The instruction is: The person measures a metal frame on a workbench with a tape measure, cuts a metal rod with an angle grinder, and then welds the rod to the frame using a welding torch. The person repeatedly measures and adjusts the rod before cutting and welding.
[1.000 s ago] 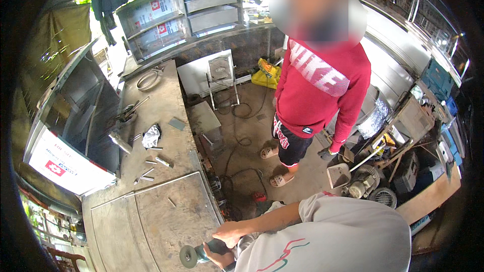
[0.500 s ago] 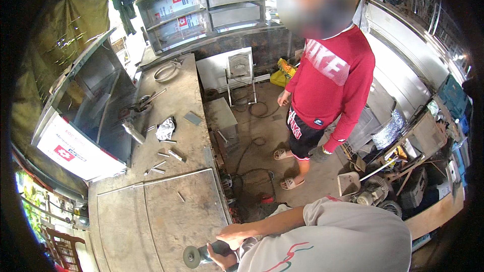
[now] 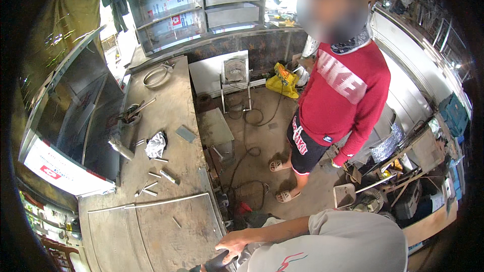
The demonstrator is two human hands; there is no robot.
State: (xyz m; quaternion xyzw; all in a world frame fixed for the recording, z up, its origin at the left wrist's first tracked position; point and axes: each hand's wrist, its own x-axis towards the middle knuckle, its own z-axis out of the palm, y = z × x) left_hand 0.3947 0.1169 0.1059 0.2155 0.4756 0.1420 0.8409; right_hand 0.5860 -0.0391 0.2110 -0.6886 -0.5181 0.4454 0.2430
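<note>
Cluttered workshop space surrounds a stained brown worktop (image 3: pixel 169 105). At its lower end, the right hand (image 3: pixel 233 244) has its grip closed over a dark-bodied handheld angle grinder (image 3: pixel 215 261), which sits at about eight o'clock from the wrist and is cut off by the picture's lower edge. The left hand falls outside the view, so I cannot tell how its grip stands. A grey short-sleeved shirt (image 3: pixel 348 242) fills the area at three o'clock from the right hand.

Going outward from that hand, a short thin metal rod (image 3: pixel 176 222) lies at ten o'clock, inside a thin, pale metal frame (image 3: pixel 166 200). Beyond it, also toward ten, several short silver metal tubes (image 3: pixel 149 192) are scattered. At eleven come a crumpled silvery-white cloth (image 3: pixel 156 145), a flat grey rectangular plate (image 3: pixel 186 133) and, farthest, a round metal hoop (image 3: pixel 155 77). An open-fronted metal cabinet (image 3: pixel 65 163) stands tilted at ten.

At one o'clock, a person in a red sweater (image 3: pixel 348 106) stands on the floor; a bright yellow bag (image 3: pixel 282 81) lies between twelve and one.
</note>
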